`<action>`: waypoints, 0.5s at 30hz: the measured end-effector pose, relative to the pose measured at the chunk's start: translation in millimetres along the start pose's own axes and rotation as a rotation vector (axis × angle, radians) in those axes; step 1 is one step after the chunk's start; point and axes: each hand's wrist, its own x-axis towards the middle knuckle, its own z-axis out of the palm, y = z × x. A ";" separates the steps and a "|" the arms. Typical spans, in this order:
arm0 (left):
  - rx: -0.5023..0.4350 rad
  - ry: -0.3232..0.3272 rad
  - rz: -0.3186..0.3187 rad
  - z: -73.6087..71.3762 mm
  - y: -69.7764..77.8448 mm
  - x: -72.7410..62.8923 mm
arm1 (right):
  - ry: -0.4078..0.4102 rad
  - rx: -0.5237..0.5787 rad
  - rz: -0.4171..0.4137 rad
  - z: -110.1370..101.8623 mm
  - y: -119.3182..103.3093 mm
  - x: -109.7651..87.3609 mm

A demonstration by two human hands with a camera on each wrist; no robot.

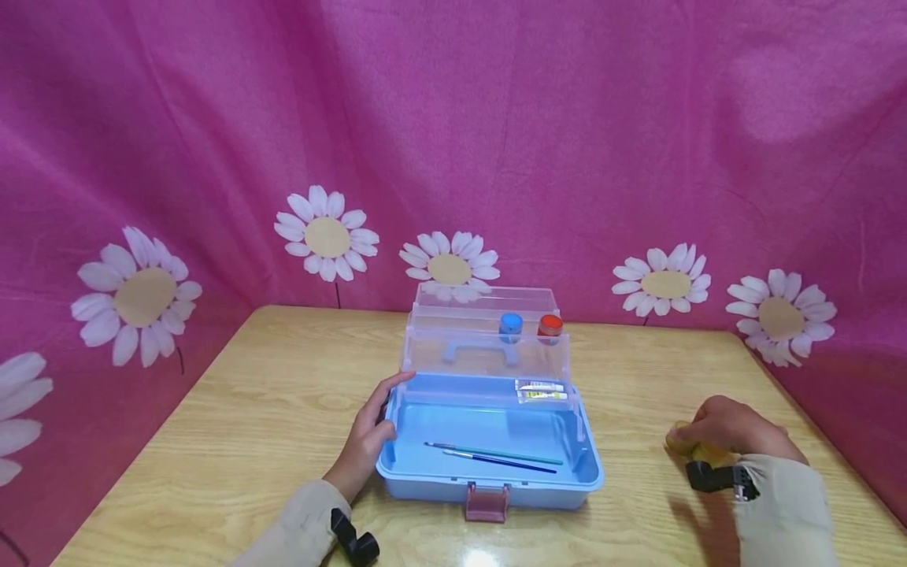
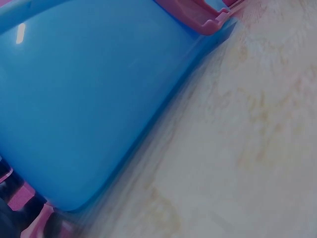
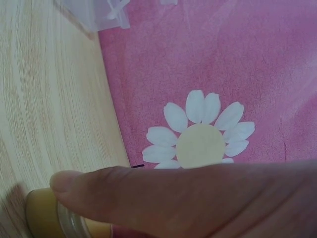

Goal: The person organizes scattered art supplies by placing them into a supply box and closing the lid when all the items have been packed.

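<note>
A light blue box (image 1: 489,492) stands open on the table, its clear lid (image 1: 489,299) raised at the back and a pink latch (image 1: 486,502) hanging at the front. Two paintbrushes (image 1: 503,458) lie on its floor. Two paint tubes (image 1: 542,391) are at its back right. My left hand (image 1: 364,441) grips the box's left rim; in the left wrist view only the blue wall (image 2: 94,94) and dark fingers show clearly. Off to the right, my right hand (image 1: 737,429) holds a yellow paint jar (image 3: 44,213) low over the table, thumb along it; whether it touches the wood is unclear.
A blue paint jar (image 1: 510,324) and a red paint jar (image 1: 550,327) are at the back right by the clear plastic; their exact support cannot be told. The wooden table (image 1: 269,394) borders a pink flowered cloth (image 1: 567,142) behind and at both sides.
</note>
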 end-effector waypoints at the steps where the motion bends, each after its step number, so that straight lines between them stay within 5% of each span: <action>1: -0.001 0.000 -0.001 0.0 0.0 -0.1 | 0.000 -0.003 0.000 0.0 0.0 0.1; 15: 0.001 0.003 -0.001 -0.5 -0.8 -0.4 | 0.035 -0.079 0.001 -1.5 -4.3 1.3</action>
